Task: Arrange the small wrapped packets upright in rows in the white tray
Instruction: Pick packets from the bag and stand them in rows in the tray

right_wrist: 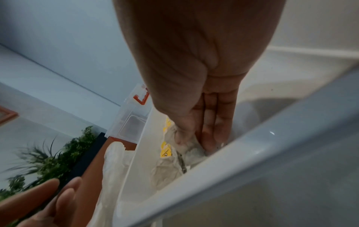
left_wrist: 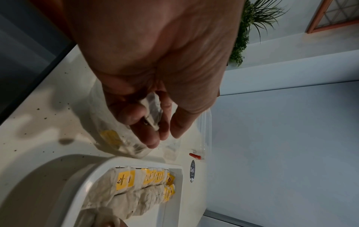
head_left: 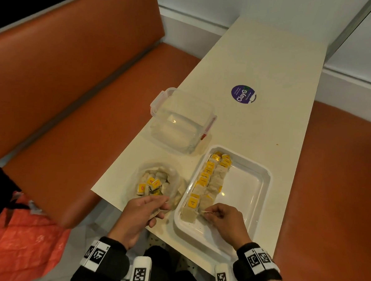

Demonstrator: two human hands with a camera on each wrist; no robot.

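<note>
A white tray (head_left: 264,188) (left_wrist: 93,172) (right_wrist: 233,169) lies on the cream table. Along its left side, small paper packets with yellow tags (head_left: 210,176) (left_wrist: 136,192) stand in two rows. My right hand (head_left: 207,214) (right_wrist: 194,141) is inside the tray at the near end of the second row, pinching a packet (right_wrist: 186,147) there. A clear plastic bag (head_left: 156,182) (left_wrist: 108,122) of loose packets lies left of the tray. My left hand (head_left: 163,206) (left_wrist: 159,132) hovers at the bag's near edge and holds one packet (left_wrist: 153,107) in its curled fingers.
An empty clear lidded container with red clips (head_left: 181,120) stands beyond the bag. A round purple sticker (head_left: 243,94) is on the table further back. Orange bench seats (head_left: 64,89) flank the narrow table. An orange bag (head_left: 22,239) lies at the lower left.
</note>
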